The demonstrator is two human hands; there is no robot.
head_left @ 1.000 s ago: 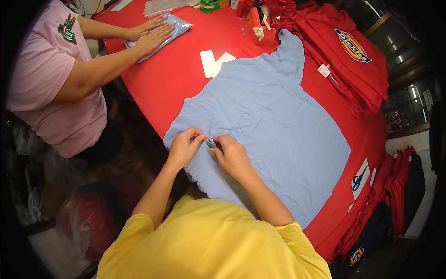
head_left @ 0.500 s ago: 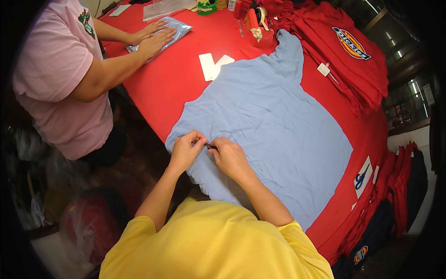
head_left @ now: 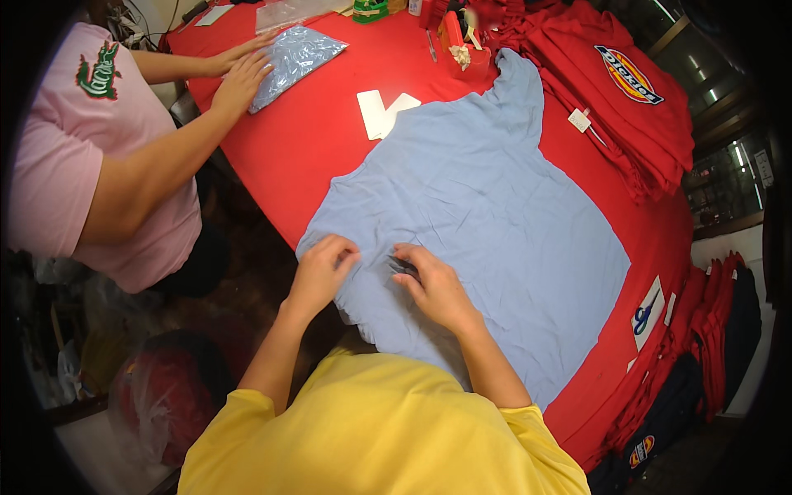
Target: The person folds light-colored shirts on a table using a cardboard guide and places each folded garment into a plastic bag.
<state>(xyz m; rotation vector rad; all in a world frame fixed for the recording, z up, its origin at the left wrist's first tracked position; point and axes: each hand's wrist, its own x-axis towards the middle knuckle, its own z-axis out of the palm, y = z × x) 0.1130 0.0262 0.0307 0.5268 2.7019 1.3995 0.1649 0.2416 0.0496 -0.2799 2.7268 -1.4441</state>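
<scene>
Shirt (head_left: pixel 487 190) lying ten-to-four o'clock beneath left hand (head_left: pixel 320 271), nearly pinched, hold unclear, and right hand (head_left: pixel 440 289), gripping small dark tool (head_left: pixel 401 265).

One garment (head_left: pixel 487 214), light blue and plain on its visible face, lies spread flat on the red-covered counter (head_left: pixel 280 173), lightly creased (most visibly across the body). One sleeve extends toward the counter's far side; the near portion reaches the counter's near edge. One small dark tool (head_left: pixel 402 265), gripped in the right hand (head_left: pixel 439 290), is over the garment, near the counter's near edge; type indeterminable.
</scene>
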